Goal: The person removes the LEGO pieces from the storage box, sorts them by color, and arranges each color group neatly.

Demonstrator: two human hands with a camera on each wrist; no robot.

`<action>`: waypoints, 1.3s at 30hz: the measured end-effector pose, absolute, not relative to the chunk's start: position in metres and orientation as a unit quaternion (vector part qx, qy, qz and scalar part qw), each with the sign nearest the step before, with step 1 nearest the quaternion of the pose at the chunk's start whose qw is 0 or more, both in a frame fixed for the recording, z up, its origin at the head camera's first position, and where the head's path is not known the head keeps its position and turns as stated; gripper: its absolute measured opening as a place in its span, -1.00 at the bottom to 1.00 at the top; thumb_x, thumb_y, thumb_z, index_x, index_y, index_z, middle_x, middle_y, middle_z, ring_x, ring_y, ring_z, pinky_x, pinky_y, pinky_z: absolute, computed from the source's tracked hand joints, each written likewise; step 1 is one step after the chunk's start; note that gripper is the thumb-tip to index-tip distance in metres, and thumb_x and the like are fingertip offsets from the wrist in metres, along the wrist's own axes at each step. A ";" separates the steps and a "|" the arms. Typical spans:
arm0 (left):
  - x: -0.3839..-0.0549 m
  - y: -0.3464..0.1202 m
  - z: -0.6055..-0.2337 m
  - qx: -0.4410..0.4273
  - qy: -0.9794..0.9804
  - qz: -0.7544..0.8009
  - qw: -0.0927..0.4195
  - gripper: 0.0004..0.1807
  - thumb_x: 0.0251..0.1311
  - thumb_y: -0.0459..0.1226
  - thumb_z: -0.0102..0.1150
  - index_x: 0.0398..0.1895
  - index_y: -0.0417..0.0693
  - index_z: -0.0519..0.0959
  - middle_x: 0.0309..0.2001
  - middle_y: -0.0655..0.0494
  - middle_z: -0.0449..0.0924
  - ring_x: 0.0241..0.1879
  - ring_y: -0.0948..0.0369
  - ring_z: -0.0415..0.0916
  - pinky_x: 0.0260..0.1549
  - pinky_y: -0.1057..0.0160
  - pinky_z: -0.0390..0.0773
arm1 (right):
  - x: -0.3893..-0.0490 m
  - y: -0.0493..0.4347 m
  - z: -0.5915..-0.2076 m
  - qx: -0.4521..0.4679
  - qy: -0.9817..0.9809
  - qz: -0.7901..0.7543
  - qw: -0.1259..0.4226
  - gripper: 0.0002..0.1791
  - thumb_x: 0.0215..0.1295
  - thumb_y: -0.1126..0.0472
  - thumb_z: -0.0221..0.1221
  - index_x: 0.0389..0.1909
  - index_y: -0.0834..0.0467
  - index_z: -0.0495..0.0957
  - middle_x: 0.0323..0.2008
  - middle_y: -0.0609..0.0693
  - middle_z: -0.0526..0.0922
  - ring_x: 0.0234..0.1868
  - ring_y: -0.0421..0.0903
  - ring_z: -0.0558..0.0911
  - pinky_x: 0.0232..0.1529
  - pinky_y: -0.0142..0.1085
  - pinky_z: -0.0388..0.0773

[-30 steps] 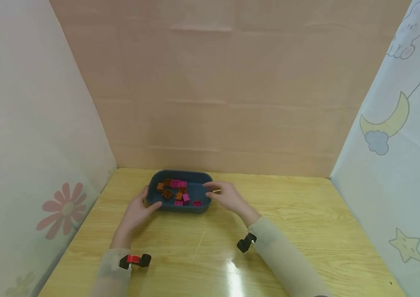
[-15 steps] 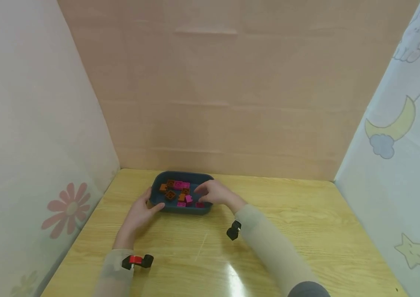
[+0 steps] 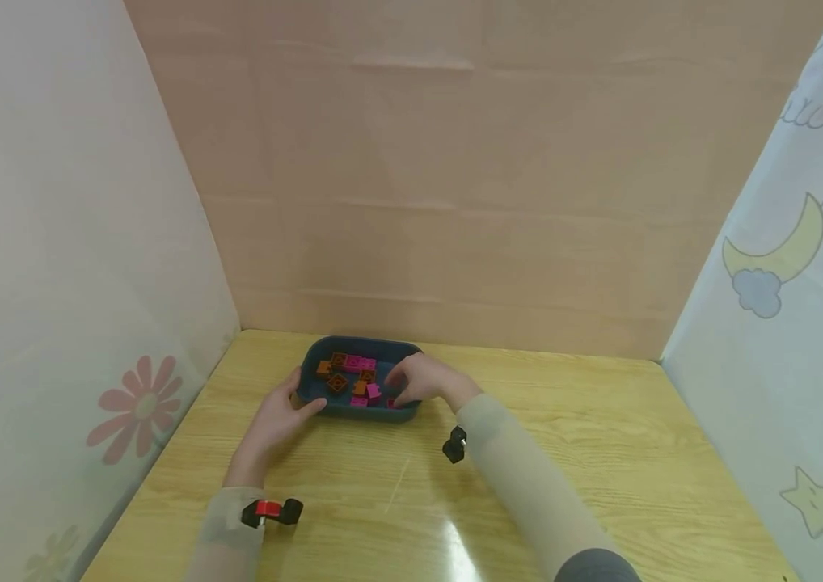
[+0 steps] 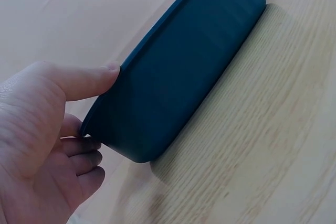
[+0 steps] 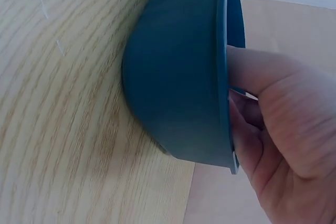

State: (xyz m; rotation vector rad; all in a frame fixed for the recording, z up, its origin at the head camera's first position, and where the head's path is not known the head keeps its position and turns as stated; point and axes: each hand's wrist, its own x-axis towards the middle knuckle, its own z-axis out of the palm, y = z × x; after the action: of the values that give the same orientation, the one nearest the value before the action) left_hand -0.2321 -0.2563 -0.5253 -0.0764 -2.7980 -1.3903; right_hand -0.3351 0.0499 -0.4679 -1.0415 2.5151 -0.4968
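A dark blue oblong tray (image 3: 364, 413) stands on the table, holding several small pink and orange-brown toy building bricks (image 3: 337, 383). At its left end my left hand (image 3: 276, 419) grips the rim, thumb on the near side and the other fingers around the end. In the left wrist view the thumb (image 4: 92, 81) presses the tray's outer wall. My right hand (image 3: 428, 378) reaches over the right end, thumb and fingers down inside, close above a dark pink brick (image 3: 391, 402). The tray wall hides its fingertips in the right wrist view.
The wooden table (image 3: 528, 453) runs back to a tan paper wall (image 3: 411, 202). White printed sheets stand at the left (image 3: 69, 242) and right (image 3: 782, 364). A camera is strapped to each wrist.
My right hand has moved left from the tray's right rim to inside it, then lowered toward the dark pink brick. The left hand keeps its hold. The head view has shifted slightly.
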 end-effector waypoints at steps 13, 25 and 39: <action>-0.232 -0.257 -0.527 -0.018 -0.892 -0.452 0.006 0.04 0.48 -0.08 0.35 0.69 -0.42 -0.06 0.67 -0.38 -0.05 0.65 -0.28 -0.08 0.59 -0.25 0.02 | -0.330 0.040 -0.465 -0.369 0.906 -0.105 0.180 -0.75 0.35 0.15 0.50 0.02 -0.02 0.83 -0.01 -0.17 0.79 0.07 -0.16 0.72 0.12 -0.24 0.68; -0.233 -0.258 -0.528 -0.024 -0.895 -0.445 0.006 0.02 0.50 -0.09 0.33 0.68 -0.45 -0.06 0.67 -0.39 -0.06 0.65 -0.29 -0.09 0.59 -0.24 0.01 | -0.331 0.038 -0.467 -0.368 0.907 -0.106 0.177 -0.79 0.36 0.20 0.47 -0.02 -0.02 0.84 -0.08 -0.19 0.79 -0.01 -0.19 0.72 0.07 -0.26 0.69; -0.232 -0.256 -0.527 -0.015 -0.897 -0.442 0.007 0.04 0.48 -0.06 0.35 0.69 -0.42 -0.05 0.67 -0.37 -0.04 0.64 -0.28 -0.05 0.58 -0.26 0.05 | -0.332 0.041 -0.471 -0.359 0.905 -0.152 0.171 -0.73 0.37 0.22 0.41 0.06 0.01 0.80 -0.08 -0.17 0.76 -0.07 -0.20 0.67 0.03 -0.24 0.68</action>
State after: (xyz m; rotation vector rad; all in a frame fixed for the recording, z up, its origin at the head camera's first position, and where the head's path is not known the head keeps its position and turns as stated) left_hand -0.2323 -0.2565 -0.5274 -0.0477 -2.8048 -1.3830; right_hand -0.3319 0.0408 -0.4715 -1.0205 2.5683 -0.4312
